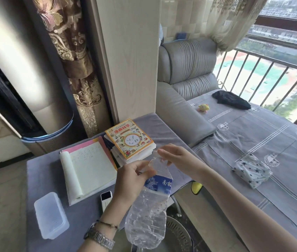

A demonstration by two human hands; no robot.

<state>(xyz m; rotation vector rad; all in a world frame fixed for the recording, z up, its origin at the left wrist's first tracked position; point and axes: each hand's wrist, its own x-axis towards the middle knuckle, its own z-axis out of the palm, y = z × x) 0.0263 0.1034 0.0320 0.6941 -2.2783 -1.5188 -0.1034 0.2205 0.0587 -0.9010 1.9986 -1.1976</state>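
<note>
A bed under a grey striped sheet [253, 142] fills the right side, running to a grey padded sofa back [186, 70] at the far end. On the left stands a low table draped in grey cloth [44, 171], and a tall cylindrical air conditioner [25, 70] rises behind it.

Over the table's near right corner a crumpled clear plastic bottle [149, 211] with a blue label is held in the air, tilted, with its neck pointing to the far side and its base nearest the camera. The left hand [131, 179] grasps it round the shoulder just above the label, fingers curled on the plastic. The right hand [175, 157] pinches the bottle's top end between thumb and fingertips.

On the table lie an open notebook [91, 170], a stack of books [128, 138] just beyond it, a translucent plastic box [50, 215] at the near left and a small white remote [105, 199] near the left wrist. On the bed lie a black garment [231, 100], a star-printed cloth [251, 170] and a small yellow toy [203, 107].
</note>
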